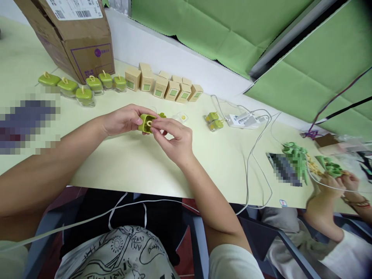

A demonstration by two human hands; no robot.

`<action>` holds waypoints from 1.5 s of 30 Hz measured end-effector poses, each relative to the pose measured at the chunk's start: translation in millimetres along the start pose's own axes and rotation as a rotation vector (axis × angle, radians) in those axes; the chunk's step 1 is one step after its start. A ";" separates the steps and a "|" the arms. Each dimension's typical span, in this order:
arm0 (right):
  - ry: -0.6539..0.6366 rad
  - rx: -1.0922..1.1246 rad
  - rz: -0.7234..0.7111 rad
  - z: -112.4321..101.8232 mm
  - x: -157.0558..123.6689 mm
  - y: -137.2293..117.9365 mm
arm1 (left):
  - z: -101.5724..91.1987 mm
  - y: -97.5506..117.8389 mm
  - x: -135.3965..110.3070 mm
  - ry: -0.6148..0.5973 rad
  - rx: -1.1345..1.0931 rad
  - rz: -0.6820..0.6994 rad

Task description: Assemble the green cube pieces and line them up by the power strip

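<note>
My left hand [124, 120] grips a small olive-green square lid [146, 123] from the left. My right hand [173, 137] pinches the pale loop tab [149, 123] on top of that lid between its fingertips. A small clear plastic piece with a yellow dot [181, 117] lies on the cream table [130, 170] just beyond my right hand. Several green-lidded glass jars [85, 87] with loop tabs stand in a line to the far left. Kraft boxes with green square labels [162, 85] are grouped beside them.
A cardboard carton [87, 50] stands at the far left edge. Two small green items [214, 122] lie near a white power adapter [242, 120] with tangled cables. To the right, a co-worker's hands [334, 184] work on green pieces beside a pile of green parts [296, 159].
</note>
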State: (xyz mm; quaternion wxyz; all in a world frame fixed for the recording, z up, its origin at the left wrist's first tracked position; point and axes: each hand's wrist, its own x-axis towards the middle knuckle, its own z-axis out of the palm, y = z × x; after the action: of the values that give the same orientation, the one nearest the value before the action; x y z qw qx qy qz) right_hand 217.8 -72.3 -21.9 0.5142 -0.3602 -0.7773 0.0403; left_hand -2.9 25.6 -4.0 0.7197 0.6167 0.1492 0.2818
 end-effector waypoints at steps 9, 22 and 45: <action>-0.060 -0.138 -0.038 -2.2 -3.2 4.3 | 1.1 -1.6 -1.5 -0.027 -0.024 -0.097; -0.071 -0.569 -0.407 -8.3 -3.1 -1.7 | 0.9 1.1 -4.3 0.016 0.040 -0.171; -0.261 -0.393 -0.251 -14.3 0.6 -1.4 | 4.1 -2.5 -3.4 -0.036 -0.082 -0.192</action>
State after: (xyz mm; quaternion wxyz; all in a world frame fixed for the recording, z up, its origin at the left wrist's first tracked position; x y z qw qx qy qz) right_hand 228.8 -77.4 -14.1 0.3307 -0.3458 -0.8685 -0.1292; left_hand -2.8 20.1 -6.1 0.7708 0.5744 0.1827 0.2063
